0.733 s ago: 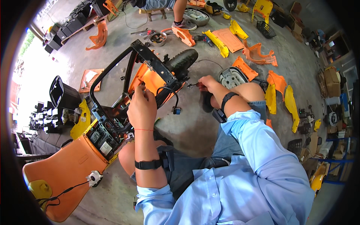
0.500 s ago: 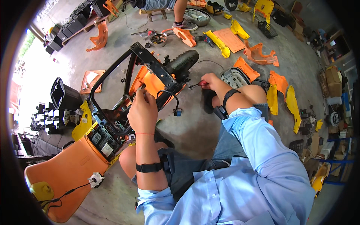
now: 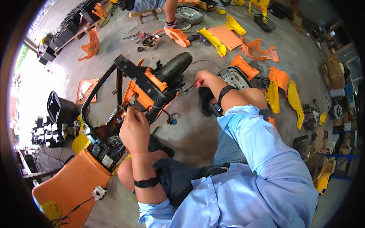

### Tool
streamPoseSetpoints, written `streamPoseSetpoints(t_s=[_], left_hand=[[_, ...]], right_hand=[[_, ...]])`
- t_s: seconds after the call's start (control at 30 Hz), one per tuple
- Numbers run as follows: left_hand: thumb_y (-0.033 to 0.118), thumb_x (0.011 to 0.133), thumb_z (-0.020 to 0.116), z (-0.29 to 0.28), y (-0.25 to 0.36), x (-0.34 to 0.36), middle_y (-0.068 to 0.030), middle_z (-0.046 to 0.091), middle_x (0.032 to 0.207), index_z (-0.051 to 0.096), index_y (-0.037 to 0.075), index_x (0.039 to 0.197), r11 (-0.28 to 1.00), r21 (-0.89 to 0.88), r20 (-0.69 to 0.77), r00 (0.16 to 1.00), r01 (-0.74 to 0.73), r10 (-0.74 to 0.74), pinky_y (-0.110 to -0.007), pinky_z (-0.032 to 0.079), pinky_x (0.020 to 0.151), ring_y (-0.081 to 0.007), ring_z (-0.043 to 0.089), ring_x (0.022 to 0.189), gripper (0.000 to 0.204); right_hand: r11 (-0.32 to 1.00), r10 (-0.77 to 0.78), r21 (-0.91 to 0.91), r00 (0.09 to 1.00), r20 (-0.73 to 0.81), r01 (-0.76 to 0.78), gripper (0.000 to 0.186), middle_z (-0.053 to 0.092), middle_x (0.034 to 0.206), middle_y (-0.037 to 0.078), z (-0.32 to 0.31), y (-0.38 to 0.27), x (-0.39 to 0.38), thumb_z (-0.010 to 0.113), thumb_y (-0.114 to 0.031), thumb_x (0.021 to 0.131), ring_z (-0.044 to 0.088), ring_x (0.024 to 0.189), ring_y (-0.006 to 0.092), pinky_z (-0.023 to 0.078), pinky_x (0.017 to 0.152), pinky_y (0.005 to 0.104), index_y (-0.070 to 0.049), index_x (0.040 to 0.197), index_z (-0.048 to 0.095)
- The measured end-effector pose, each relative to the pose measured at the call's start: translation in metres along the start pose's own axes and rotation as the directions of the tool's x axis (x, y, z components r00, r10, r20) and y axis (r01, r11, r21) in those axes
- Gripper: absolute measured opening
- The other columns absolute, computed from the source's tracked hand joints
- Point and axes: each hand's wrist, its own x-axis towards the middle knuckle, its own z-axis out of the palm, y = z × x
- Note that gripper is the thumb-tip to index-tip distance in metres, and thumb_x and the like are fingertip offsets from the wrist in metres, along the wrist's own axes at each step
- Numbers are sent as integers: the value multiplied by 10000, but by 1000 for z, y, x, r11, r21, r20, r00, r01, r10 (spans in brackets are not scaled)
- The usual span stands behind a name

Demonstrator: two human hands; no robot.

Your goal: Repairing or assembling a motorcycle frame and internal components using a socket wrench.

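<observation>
A partly stripped scooter (image 3: 138,85) lies to my left and front, with a black tubular frame, orange plastic inside, a rear tyre (image 3: 173,69) and loose cables with a blue connector (image 3: 173,121). My left hand (image 3: 134,127) is closed at the frame beside the cables, its fingertips curled on something I cannot make out. My right hand (image 3: 204,78) is closed on a red-handled tool (image 3: 197,83) with a metal end, held just right of the tyre. An orange body panel (image 3: 68,186) with an open compartment of electrics is at the lower left.
Orange and yellow panels (image 3: 294,102) lie across the floor around a metal seat base (image 3: 232,79). A person's leg (image 3: 171,11) is at the top, near a bowl of small parts (image 3: 150,41). Black boxes (image 3: 53,98) stand left, cardboard boxes (image 3: 334,76) right.
The view has shifted, so most things sit further left. My left hand has moved down and left relative to my body, and my right hand slightly left, still holding the red-handled tool.
</observation>
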Motion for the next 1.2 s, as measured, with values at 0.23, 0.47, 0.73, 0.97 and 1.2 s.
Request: streamPoseSetpoints(t_s=[0.23,0.47,0.73,0.97,1.2], left_hand=[[352,1044,486,-5,3,4,-216,683,754,593,91,896,996,83,135,989,40,-52,-539,503,584,-447,662,704,319],[482,1079,396,-20,0,11,-245,636,703,683,19,744,995,-20,443,893,103,-83,-527,478,637,-475,626,726,640],[490,1076,390,-23,-3,17,-186,644,641,696,13,740,983,-71,560,823,168,-100,-492,494,653,-419,660,703,659],[470,1058,420,-14,-5,14,-270,656,756,696,7,773,990,-33,479,871,140,-107,-542,494,693,-483,644,784,610],[455,1042,430,-10,-7,13,-279,678,814,719,8,797,997,36,421,903,73,-81,-553,522,749,-475,672,829,586]], right_hand=[[946,269,-205,960,74,-250,291,670,769,241,5,5,51,574,-174,948,567,446,216,418,344,308,62,1111,619],[953,122,-280,992,-4,-118,256,683,823,294,10,3,43,559,-133,954,625,513,279,380,346,319,60,1105,635],[916,197,-358,980,12,-180,215,691,775,261,9,-6,42,554,-137,964,631,504,272,393,368,328,41,994,672],[981,-35,-194,990,-138,8,244,679,752,264,9,15,19,491,-113,948,577,438,236,366,362,355,38,896,676],[945,11,-327,994,111,27,269,679,713,194,2,44,22,486,-96,911,615,501,269,444,400,406,36,795,689]])
